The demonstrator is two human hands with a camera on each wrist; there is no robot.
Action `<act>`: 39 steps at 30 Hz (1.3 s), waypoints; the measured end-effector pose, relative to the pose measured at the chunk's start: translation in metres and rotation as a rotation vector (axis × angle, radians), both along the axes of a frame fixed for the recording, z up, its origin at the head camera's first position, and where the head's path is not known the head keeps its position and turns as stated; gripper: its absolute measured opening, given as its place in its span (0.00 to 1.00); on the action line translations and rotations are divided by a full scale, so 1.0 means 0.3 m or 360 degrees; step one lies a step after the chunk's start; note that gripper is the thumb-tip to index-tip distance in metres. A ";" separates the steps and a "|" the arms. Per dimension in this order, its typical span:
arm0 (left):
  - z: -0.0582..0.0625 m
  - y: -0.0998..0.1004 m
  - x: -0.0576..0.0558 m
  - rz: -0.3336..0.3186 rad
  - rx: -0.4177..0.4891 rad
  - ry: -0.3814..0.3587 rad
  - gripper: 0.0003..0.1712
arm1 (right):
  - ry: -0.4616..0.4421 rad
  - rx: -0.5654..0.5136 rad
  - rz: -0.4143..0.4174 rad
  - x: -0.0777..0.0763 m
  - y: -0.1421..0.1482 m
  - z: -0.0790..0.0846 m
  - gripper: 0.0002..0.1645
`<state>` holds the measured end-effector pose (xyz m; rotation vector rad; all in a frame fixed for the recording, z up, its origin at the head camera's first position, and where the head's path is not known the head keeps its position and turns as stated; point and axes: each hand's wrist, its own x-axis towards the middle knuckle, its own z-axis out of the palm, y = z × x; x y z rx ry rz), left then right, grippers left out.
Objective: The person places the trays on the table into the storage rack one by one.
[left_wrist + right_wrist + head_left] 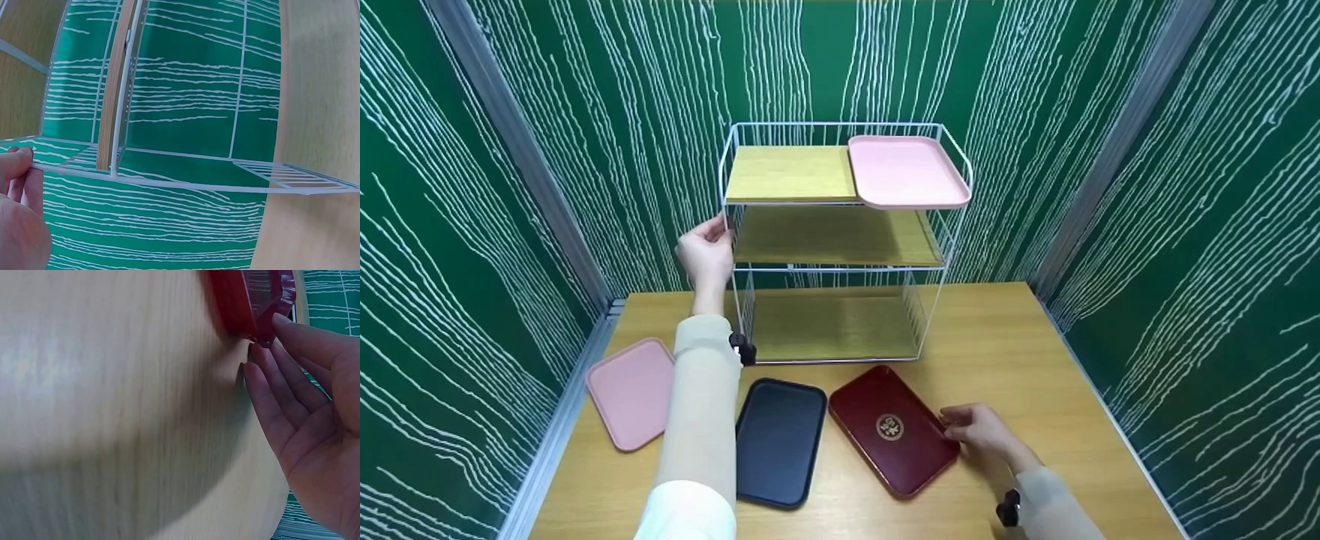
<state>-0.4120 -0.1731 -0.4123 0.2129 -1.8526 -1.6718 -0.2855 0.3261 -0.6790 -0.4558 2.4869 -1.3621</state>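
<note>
My left hand [706,251] pinches the left front post of a white wire shelf rack [840,268] with wooden boards. In the left wrist view, its thumb and fingers [19,160] close on the thin white rod beside a board's end. A dark red tray [877,405] with a round gold emblem lies at a slant on the table in front of the rack. At its right edge is my right hand [981,429]. In the right wrist view, the thumb [287,326] meets the red rim, with the other fingertips close at its underside.
A pink tray [911,172] sits on the right of the rack's top board [791,172], overhanging its front. Another pink tray [630,394] lies on the table [1005,345] at the left, partly behind my left arm. Between arm and red tray lies a black tray [781,442]. Green patterned walls [1222,225] surround the table.
</note>
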 end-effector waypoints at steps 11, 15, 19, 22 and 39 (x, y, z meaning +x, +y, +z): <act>-0.005 -0.004 0.009 0.0003 -0.0050 0.0025 0.15 | -0.0215 -0.0082 -0.0055 0.021 0.002 -0.011 0.30; -0.006 -0.005 0.008 -0.0019 -0.0016 0.0005 0.15 | -0.0197 -0.0084 -0.0031 0.021 0.003 -0.013 0.29; -0.007 -0.006 0.004 -0.0029 0.0018 0.0001 0.15 | -0.0184 -0.0090 -0.0013 0.021 0.002 -0.011 0.29; -0.007 -0.005 0.004 -0.0033 0.0028 0.0009 0.15 | -0.0146 -0.0067 0.0015 0.019 0.002 -0.013 0.28; -0.005 0.002 0.009 -0.0015 0.0000 -0.0003 0.14 | -0.0119 0.0030 -0.0061 0.022 -0.012 -0.018 0.19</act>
